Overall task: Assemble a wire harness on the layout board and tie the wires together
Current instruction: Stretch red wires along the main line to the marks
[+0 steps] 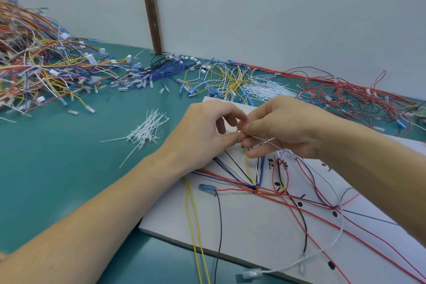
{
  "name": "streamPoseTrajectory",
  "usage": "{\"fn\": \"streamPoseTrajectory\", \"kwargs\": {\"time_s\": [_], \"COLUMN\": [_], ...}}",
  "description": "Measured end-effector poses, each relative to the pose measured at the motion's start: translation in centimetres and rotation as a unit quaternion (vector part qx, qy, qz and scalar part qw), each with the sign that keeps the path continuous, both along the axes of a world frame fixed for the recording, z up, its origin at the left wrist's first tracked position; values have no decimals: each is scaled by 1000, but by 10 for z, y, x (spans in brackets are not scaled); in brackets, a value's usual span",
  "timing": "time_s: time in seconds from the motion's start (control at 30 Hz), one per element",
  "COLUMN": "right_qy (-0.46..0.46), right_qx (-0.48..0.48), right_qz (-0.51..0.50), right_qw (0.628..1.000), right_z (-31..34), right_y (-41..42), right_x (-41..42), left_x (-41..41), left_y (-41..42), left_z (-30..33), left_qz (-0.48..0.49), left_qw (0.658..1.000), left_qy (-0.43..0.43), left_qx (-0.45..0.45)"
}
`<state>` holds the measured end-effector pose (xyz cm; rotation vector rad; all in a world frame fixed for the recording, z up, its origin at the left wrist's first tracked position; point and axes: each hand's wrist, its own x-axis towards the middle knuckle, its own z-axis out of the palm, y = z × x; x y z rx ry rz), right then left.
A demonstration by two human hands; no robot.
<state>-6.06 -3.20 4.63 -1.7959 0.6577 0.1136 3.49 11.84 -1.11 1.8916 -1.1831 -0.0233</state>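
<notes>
— Two hands, both over the far edge of the layout board (242, 226). What lies left of them?

— A big tangled heap of wires (34, 60) at the table's (69, 168) far left corner, then a small pile of white cable ties (145, 131) on the green top, just beside the board's left edge.

— And the hands?

— Left hand (202, 131) has thumb and fingers curled, pinching the gathered wires (249, 175) where they meet. Right hand (283, 127) touches it fingertip to fingertip, pinching a thin white tie (265, 140). Red, yellow, blue, black strands fan out across the board toward its near edge.

— Farther right?

— Loose red wires (345, 94) along the wall (276, 11).
</notes>
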Motion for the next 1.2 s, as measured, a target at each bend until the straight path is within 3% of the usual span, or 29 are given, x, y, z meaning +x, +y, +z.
{"fn": "streamPoseTrajectory", "kwargs": {"time_s": [0.33,0.57,0.73,0.83,1.07,1.2], "right_qy": [-71,-99,-114,-145,-66,-62], "right_qx": [-55,-105,-242,-301,-216,-326], "right_qz": [50,74,55,64,138,110], "right_qw": [995,987,962,941,964,937], "right_z": [-16,-29,-31,-30,-20,-11], "right_y": [3,14,23,37,55,54], "right_x": [-4,-9,-17,-31,-70,-97], "left_x": [17,28,30,29,30,30], "left_y": [7,14,15,15,16,18], "left_z": [4,5,7,6,9,10], "left_qz": [-63,-11,-3,15,-6,-9], "left_qw": [981,987,985,987,983,979], "left_qy": [183,149,146,99,100,81], "left_qx": [29,55,96,127,154,185]}}
